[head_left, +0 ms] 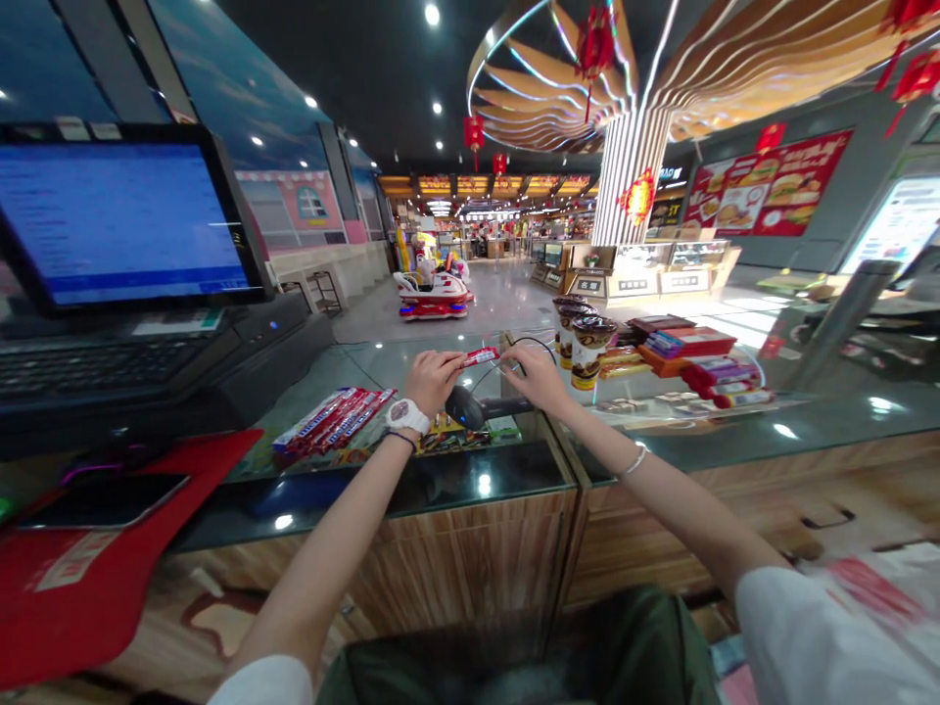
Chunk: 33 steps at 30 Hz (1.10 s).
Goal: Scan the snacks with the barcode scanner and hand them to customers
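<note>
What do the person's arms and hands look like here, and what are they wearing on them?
The left sleeve and right sleeve are short and white. The left hand and right hand are ungloved. A chunky white wristwatch and a thin dark band sit on the left wrist; a thin silvery bangle circles the right.

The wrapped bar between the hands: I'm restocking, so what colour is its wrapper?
The wrapper is red with white markings, clearest in the head view.

Glossy plastic wrapper (481,356) over smooth glass counter (382,487).
</note>
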Each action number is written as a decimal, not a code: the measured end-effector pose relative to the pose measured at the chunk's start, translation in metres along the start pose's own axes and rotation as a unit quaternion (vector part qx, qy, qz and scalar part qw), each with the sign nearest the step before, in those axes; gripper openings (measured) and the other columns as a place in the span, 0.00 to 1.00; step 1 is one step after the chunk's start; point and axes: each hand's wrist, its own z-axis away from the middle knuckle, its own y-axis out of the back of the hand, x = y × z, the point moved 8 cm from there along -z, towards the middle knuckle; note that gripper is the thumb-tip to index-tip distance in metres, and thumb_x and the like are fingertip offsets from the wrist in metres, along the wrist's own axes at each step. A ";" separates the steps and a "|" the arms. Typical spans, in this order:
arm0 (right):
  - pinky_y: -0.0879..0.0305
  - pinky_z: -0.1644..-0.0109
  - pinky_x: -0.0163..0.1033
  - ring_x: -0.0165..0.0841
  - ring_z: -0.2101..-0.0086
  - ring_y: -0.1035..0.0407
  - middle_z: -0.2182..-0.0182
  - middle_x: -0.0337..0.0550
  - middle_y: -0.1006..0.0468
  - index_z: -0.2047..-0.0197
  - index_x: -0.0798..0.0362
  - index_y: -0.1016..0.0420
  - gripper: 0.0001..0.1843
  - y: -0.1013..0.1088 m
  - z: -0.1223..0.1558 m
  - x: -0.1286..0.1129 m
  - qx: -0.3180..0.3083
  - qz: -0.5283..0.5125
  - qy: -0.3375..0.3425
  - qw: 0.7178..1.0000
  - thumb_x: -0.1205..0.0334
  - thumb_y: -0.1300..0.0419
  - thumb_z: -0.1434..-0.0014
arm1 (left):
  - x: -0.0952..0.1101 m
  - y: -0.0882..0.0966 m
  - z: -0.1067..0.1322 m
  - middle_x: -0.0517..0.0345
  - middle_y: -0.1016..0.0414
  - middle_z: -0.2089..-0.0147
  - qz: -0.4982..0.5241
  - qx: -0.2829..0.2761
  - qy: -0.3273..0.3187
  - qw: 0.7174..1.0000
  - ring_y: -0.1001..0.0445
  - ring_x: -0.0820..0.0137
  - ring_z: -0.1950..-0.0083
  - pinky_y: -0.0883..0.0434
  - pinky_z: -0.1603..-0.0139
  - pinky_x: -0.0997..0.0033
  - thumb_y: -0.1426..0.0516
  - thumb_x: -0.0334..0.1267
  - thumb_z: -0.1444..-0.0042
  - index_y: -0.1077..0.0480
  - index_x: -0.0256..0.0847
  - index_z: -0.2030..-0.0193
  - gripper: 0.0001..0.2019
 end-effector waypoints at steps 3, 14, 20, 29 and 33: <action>0.40 0.37 0.50 0.42 0.43 0.33 0.44 0.51 0.24 0.44 0.52 0.27 0.18 0.021 0.009 -0.005 0.036 0.029 0.026 0.999 0.63 0.45 0.35 | 0.023 0.000 -0.005 0.53 0.20 0.48 0.008 0.004 -0.032 0.999 0.24 0.63 0.48 0.34 0.40 0.53 0.46 0.37 0.34 0.24 0.48 0.49 0.12; 0.46 0.33 0.53 0.41 0.47 0.30 0.48 0.48 0.21 0.45 0.49 0.25 0.16 0.062 0.061 0.022 0.028 0.128 0.007 0.991 0.62 0.48 0.32 | 0.118 -0.027 -0.028 0.54 0.19 0.50 0.039 -0.017 -0.142 0.989 0.24 0.65 0.50 0.33 0.43 0.57 0.49 0.39 0.31 0.25 0.45 0.50 0.12; 0.42 0.35 0.50 0.37 0.53 0.27 0.54 0.44 0.18 0.49 0.49 0.23 0.13 0.097 0.099 0.044 0.078 0.190 0.019 0.978 0.64 0.46 0.32 | 0.173 -0.050 -0.039 0.54 0.19 0.55 0.037 -0.016 -0.223 0.974 0.26 0.65 0.50 0.33 0.45 0.59 0.47 0.38 0.33 0.25 0.43 0.51 0.11; 0.38 0.37 0.50 0.38 0.51 0.26 0.53 0.47 0.18 0.49 0.50 0.22 0.14 0.156 0.154 0.113 0.140 0.224 -0.050 0.963 0.62 0.47 0.32 | 0.237 -0.104 -0.061 0.49 0.25 0.41 0.017 -0.105 -0.210 0.972 0.25 0.63 0.50 0.30 0.49 0.61 0.47 0.29 0.38 0.35 0.42 0.36 0.23; 0.38 0.38 0.52 0.40 0.48 0.27 0.51 0.47 0.19 0.49 0.48 0.22 0.15 0.178 0.174 0.147 0.143 0.225 -0.093 0.959 0.62 0.48 0.32 | 0.256 -0.125 -0.066 0.48 0.27 0.39 0.025 -0.142 -0.207 0.968 0.25 0.64 0.47 0.29 0.50 0.64 0.50 0.29 0.36 0.37 0.40 0.35 0.22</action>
